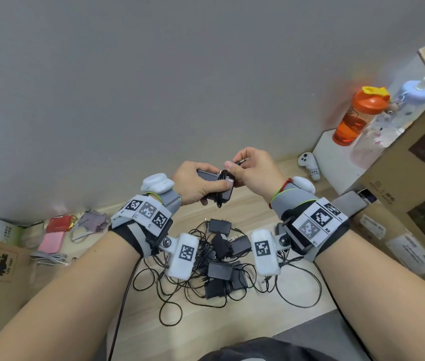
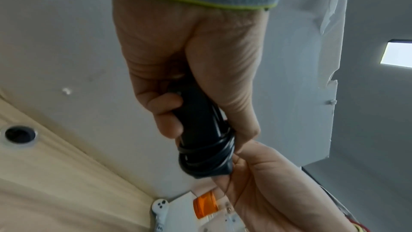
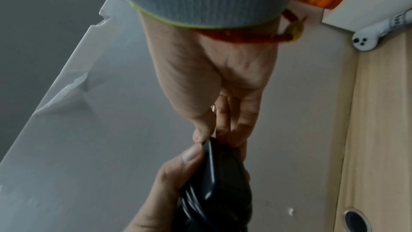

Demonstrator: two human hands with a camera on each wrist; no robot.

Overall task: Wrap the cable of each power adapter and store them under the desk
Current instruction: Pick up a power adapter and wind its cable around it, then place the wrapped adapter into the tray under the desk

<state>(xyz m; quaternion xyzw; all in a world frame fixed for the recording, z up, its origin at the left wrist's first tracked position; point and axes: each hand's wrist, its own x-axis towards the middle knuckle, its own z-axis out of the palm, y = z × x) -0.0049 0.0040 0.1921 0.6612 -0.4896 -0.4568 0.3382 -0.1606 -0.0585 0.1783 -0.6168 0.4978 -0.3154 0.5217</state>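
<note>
My left hand (image 1: pixel 201 183) grips a black power adapter (image 1: pixel 210 178) held above the desk, its thin black cable (image 1: pixel 221 190) coiled in several turns around the body. The coils (image 2: pixel 206 156) show clearly in the left wrist view, beyond the left hand (image 2: pixel 189 80). My right hand (image 1: pixel 251 169) pinches the cable's free end, and the barrel plug (image 1: pixel 240 162) sticks out between its fingers. In the right wrist view the right hand (image 3: pixel 220 112) meets the adapter (image 3: pixel 218 179) at its fingertips. Below the hands, a tangled pile of several black adapters (image 1: pixel 221 261) with loose cables lies on the desk.
A grey wall stands close behind the wooden desk (image 1: pixel 154 321). An orange bottle (image 1: pixel 357 115) on a white box, a white controller (image 1: pixel 309 165) and cardboard boxes (image 1: pixel 409 178) crowd the right. Packets, a grey cloth (image 1: pixel 94 221) and a box (image 1: pixel 0 261) lie left.
</note>
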